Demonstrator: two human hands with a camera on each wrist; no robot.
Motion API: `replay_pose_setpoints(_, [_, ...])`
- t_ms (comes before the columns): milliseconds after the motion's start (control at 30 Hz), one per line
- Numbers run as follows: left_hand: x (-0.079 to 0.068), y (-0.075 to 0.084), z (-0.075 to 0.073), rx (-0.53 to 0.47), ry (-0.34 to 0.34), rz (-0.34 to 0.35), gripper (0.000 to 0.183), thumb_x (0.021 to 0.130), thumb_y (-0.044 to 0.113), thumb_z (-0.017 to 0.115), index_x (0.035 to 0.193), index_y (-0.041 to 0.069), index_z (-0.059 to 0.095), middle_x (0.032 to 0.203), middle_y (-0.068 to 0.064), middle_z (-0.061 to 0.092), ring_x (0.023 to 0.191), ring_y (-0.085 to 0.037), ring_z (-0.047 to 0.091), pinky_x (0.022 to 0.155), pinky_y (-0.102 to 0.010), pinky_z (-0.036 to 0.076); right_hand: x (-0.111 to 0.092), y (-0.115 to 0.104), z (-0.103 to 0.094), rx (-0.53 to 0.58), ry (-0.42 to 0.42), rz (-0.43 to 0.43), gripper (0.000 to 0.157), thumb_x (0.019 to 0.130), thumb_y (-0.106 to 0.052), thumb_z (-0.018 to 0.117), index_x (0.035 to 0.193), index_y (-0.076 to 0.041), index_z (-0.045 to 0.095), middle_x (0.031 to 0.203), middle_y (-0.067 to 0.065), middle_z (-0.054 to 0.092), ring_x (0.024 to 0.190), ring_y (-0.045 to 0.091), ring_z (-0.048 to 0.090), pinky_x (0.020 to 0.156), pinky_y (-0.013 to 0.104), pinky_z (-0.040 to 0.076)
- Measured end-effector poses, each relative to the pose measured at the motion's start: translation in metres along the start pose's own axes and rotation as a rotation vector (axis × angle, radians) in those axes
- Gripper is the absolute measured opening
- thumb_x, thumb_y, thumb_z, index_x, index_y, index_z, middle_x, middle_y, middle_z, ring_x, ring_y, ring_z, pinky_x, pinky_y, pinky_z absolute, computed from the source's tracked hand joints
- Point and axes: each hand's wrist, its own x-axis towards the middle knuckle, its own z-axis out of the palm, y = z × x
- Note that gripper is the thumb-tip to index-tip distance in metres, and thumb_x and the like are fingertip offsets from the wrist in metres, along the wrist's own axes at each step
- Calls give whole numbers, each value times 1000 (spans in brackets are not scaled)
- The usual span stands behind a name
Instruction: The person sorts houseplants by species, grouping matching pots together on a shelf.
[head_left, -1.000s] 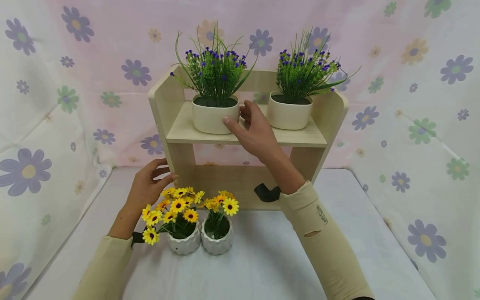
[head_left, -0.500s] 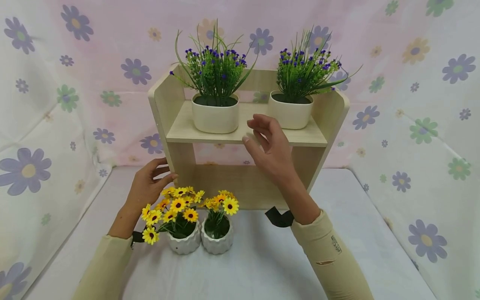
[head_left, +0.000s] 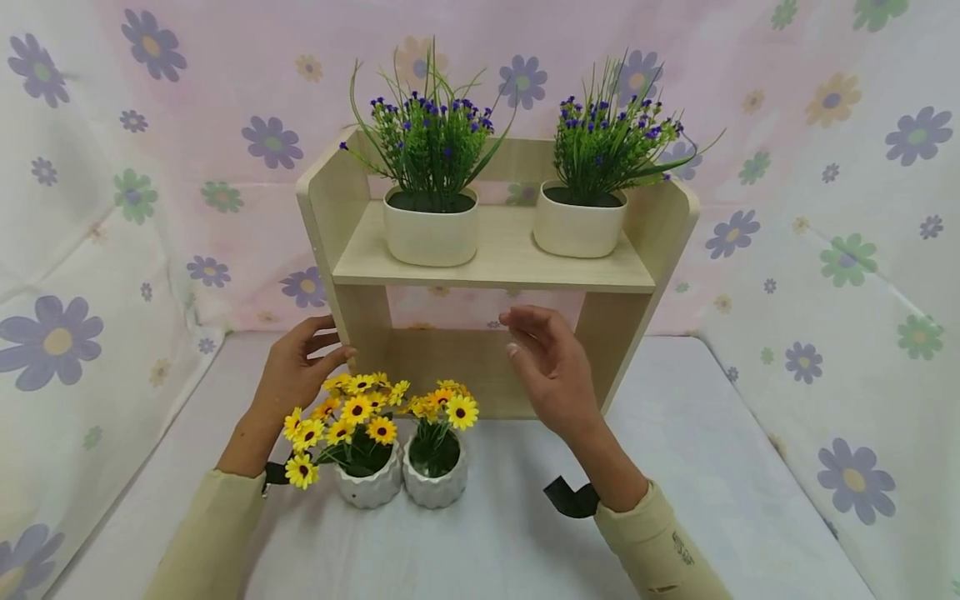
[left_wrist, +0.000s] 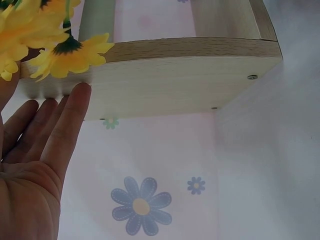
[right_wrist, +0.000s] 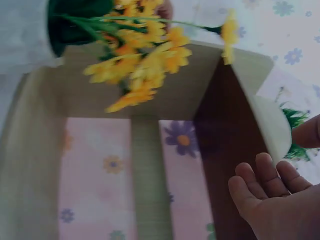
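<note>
My left hand (head_left: 291,375) holds the left side panel of a pale wooden two-tier shelf (head_left: 487,271), with its thumb at the front edge and fingertips on the outer face. In the left wrist view, yellow petals (left_wrist: 70,57) partly cover the thumb. My right hand (head_left: 558,375) hangs in front of the lower compartment, palm turned left, fingers loosely bent around nothing. On the upper board stand a left cream pot (head_left: 431,237) and a right cream pot (head_left: 579,229), both with grassy plants and purple flowers.
Two white ribbed pots, one left (head_left: 371,487) and one right (head_left: 437,483), hold yellow daisies on the white-covered table (head_left: 495,550) before the shelf's left half. Floral cloth (head_left: 847,192) encloses the back and sides.
The right hand has left the left cream pot and moved down and slightly right, in front of the lower compartment. The left hand, shelf and pots have stayed in place.
</note>
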Motion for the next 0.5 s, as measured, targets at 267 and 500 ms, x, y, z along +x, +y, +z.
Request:
replay_pose_setpoints(267, [0,0,1,10,-4,-19,52,92,15,72,141,17,55,138,-7,59,120,-32,62,89,-35,54,-27,40,6,-70,-71,268,40,95,1,61,133,-7,54,132,11,58,124,23,57,110,40,45])
replay_pose_setpoints(500, [0,0,0,23,2,-22,52,91,14,73,140,16,55,137,-7,59,120,-32,63,89,-31,53,-38,57,16,-102,-189,343,45,92,2,63,135,-4,53,132,9,58,123,24,58,108,41,48])
